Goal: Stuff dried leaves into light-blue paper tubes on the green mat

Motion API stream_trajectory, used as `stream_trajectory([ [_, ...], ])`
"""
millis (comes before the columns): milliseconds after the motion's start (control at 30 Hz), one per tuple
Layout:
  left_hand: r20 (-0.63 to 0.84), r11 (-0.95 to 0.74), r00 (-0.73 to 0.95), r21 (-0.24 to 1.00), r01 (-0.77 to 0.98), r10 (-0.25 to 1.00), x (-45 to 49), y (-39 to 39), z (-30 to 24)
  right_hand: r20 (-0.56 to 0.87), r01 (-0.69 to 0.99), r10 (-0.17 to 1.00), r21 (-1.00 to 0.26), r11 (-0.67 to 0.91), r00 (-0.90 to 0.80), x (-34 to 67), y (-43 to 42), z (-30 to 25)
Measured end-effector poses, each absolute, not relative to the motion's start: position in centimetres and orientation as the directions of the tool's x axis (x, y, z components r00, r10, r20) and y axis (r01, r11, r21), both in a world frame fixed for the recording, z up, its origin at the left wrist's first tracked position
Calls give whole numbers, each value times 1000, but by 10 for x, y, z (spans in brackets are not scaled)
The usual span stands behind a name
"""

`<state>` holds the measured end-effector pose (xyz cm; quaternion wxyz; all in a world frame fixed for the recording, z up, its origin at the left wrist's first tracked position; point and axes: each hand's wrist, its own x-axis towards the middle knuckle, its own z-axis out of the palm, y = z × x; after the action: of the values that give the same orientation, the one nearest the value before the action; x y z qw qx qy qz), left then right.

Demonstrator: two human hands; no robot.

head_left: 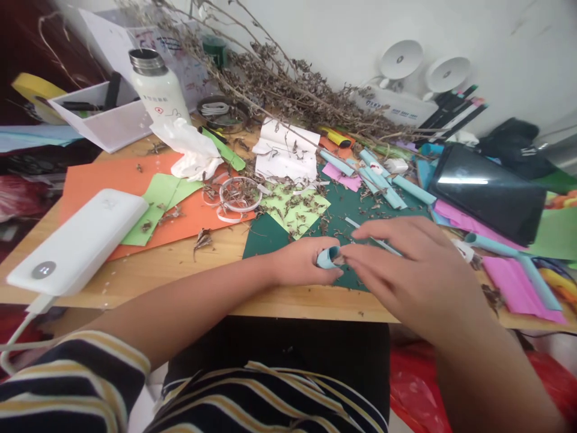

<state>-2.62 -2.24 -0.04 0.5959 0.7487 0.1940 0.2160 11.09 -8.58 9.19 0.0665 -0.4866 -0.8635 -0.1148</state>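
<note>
My left hand (303, 260) is wrapped round a rolled light-blue paper tube (325, 258), its round mouth turned up and to the right. At that mouth, the thumb and forefinger of my right hand (401, 258) pinch a small bit of dry brown leaf (339, 258). The leaf touches or partly enters the tube; I cannot tell which. Just behind lies a green square of paper (295, 210) strewn with leaf crumbs, on a dark green cutting mat (274, 240). A thin pale stick (351, 223) passes behind my right fingers.
Dry leafy branches (288, 84) spread along the wall. A white bottle (157, 84) stands open at back left, near a white power bank (81, 240). A ring of tape (240, 194), more blue tubes (383, 186), pink paper (518, 285) and a dark tablet (489, 189) lie about.
</note>
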Motion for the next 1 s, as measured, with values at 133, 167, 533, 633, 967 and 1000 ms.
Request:
stream_trajectory([
  [133, 103, -231, 826, 972, 34, 554, -26, -22, 0, 2, 771, 786, 193, 606, -618, 104, -76, 102],
  [167, 105, -234, 829, 972, 32, 549, -26, -22, 0, -23, 765, 780, 181, 619, -626, 104, -75, 102],
  [533, 121, -150, 857, 987, -51, 501, -27, -19, -4, 27, 799, 799, 46, 599, -601, 101, -72, 99],
  [633, 121, -162, 854, 986, -44, 506, -27, -19, -4, -5, 800, 800, 32, 600, -600, 103, -72, 96],
  [967, 80, -181, 845, 983, 20, 529, -25, -19, -5, 25, 803, 802, 4, 596, -596, 102, -67, 93],
  [1000, 84, -186, 849, 982, 17, 523, -25, -19, -5, 8, 797, 797, -3, 604, -604, 101, -66, 92],
])
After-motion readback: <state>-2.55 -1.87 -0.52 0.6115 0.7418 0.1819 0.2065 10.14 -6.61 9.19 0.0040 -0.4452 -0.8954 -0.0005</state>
